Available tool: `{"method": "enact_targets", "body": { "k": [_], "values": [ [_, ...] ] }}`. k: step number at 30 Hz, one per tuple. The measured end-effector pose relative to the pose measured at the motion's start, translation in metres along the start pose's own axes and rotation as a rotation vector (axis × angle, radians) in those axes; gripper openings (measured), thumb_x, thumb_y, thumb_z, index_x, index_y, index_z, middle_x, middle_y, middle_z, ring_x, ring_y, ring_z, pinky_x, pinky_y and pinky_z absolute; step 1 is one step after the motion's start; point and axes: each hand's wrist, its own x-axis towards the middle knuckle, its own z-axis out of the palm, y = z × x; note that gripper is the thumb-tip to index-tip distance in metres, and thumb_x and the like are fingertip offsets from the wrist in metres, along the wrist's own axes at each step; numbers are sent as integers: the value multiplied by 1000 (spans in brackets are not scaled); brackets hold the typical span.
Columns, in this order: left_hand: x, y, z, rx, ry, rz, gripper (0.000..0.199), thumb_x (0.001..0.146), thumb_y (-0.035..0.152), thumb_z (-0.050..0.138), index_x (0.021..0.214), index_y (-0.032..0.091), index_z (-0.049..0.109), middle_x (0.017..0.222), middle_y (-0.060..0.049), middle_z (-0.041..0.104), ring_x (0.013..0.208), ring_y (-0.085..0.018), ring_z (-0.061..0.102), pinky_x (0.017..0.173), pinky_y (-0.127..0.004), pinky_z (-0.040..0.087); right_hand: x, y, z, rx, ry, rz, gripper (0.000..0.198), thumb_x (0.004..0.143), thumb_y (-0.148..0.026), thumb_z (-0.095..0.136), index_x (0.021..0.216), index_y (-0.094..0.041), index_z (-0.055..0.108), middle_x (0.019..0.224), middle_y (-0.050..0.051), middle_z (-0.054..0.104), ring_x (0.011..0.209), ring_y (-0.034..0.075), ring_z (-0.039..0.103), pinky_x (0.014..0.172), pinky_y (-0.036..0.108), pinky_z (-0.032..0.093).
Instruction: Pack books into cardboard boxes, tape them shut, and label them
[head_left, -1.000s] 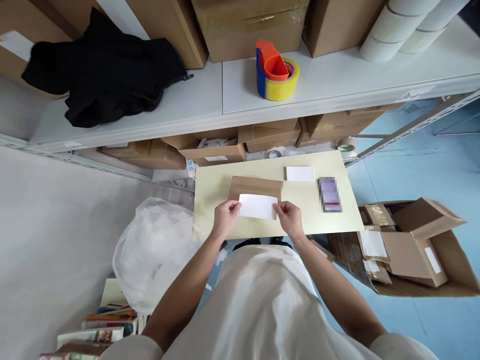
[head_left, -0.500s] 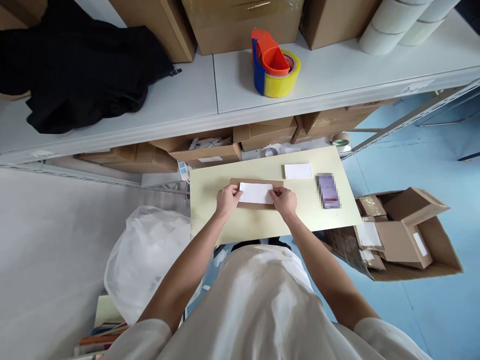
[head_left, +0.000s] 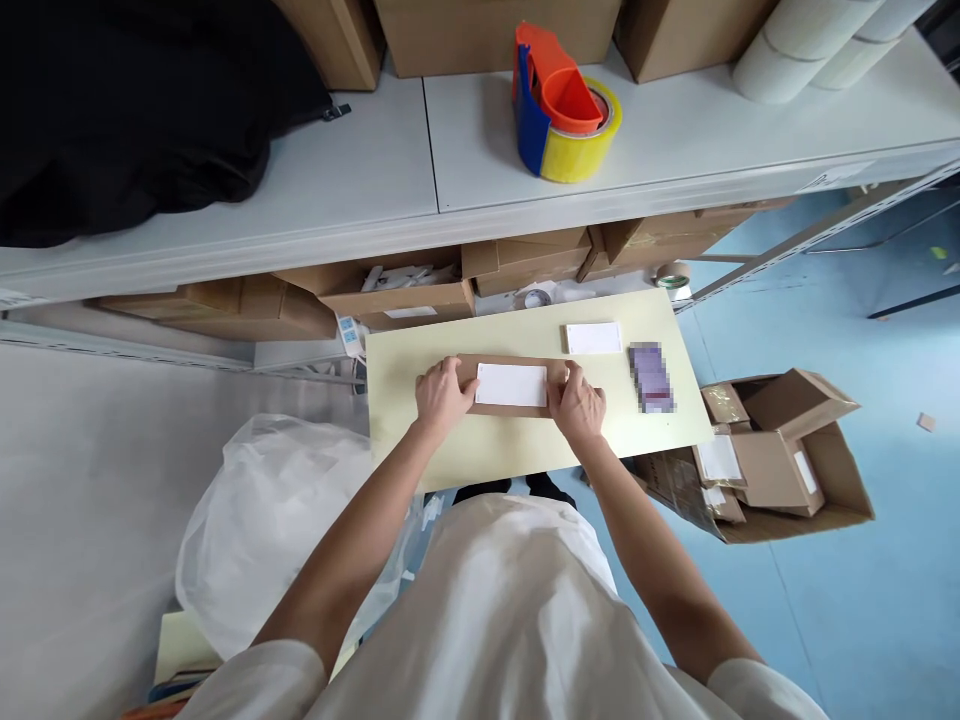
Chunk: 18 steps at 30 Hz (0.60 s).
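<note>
A narrow brown cardboard box lies on the pale yellow table. On its top sits a white label, flat and roughly centred. My left hand is closed around the box's left end, its thumb on top beside the label. At the opposite end my right hand grips the box, fingers over the far edge and thumb near the label's right side. Further right on the table are a stack of white labels and a purple, pixelated phone-like object.
A shelf behind the table bears a tape dispenser, a black garment and white rolls. An open carton of small boxes stands at right. A translucent plastic bag is at left.
My hands have shifted from the label's side edges outward to the ends of the box, now gripping it. The label lies on the box as before. The camera view has moved slightly.
</note>
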Motion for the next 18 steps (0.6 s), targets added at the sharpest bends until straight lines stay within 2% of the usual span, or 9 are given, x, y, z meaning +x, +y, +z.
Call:
{"method": "enact_targets", "body": {
  "k": [2, 4, 6, 7, 10, 13, 16, 18],
  "values": [
    [-3, 0, 1, -28, 44, 178, 34, 83, 34, 51, 111, 15, 57, 114, -15, 64, 110, -29, 57, 88, -39, 41, -6, -4, -1, 36, 88, -72, 46, 94, -37, 31, 130, -12, 42, 115, 19, 61, 108, 29, 55, 89, 41, 35],
    [-6, 8, 5, -49, 35, 402, 37, 87, 30, 44, 119, 15, 55, 129, -15, 55, 124, -27, 46, 100, -39, 34, -10, -18, 0, 80, 97, -195, 51, 94, -37, 27, 136, -10, 38, 132, 21, 50, 126, 30, 41, 99, 42, 31],
    [-8, 19, 13, -55, -23, 552, 45, 89, 27, 40, 132, 15, 47, 142, -13, 44, 136, -26, 32, 110, -41, 23, -12, -37, 5, 112, -10, -326, 60, 94, -43, 26, 143, -8, 28, 146, 19, 36, 137, 28, 27, 106, 42, 26],
    [-10, 25, 18, -46, -60, 577, 50, 89, 27, 40, 137, 15, 40, 147, -11, 38, 139, -25, 25, 112, -43, 18, -12, -45, 9, 114, -82, -371, 64, 94, -46, 26, 145, -8, 22, 150, 18, 29, 140, 27, 21, 108, 42, 24],
    [-13, 34, 32, -4, -147, 531, 59, 89, 30, 39, 145, 17, 28, 152, -10, 28, 143, -25, 16, 114, -46, 10, -13, -52, 21, 59, -226, -399, 70, 93, -52, 24, 149, -12, 13, 154, 13, 20, 143, 27, 12, 112, 46, 15],
    [-14, 27, 39, 11, -139, 479, 62, 89, 35, 39, 146, 16, 25, 153, -11, 24, 143, -26, 16, 115, -49, 6, -17, -33, 27, -34, -211, -307, 71, 92, -54, 26, 149, -15, 13, 156, 11, 13, 144, 29, 4, 113, 53, 6],
    [-15, 12, 36, -25, -62, 369, 62, 89, 40, 41, 145, 16, 29, 154, -15, 21, 142, -32, 13, 112, -59, 4, -22, -10, 24, -77, -164, -94, 69, 92, -54, 30, 149, -21, 14, 157, 11, 8, 143, 35, 2, 108, 61, 11],
    [-17, 2, 35, -96, -19, 291, 62, 88, 42, 44, 143, 16, 32, 154, -18, 17, 142, -37, 10, 109, -64, 8, -27, -2, 18, -53, -189, 28, 65, 93, -50, 31, 149, -24, 13, 157, 12, 6, 142, 37, 4, 106, 63, 17]
  ]
}}
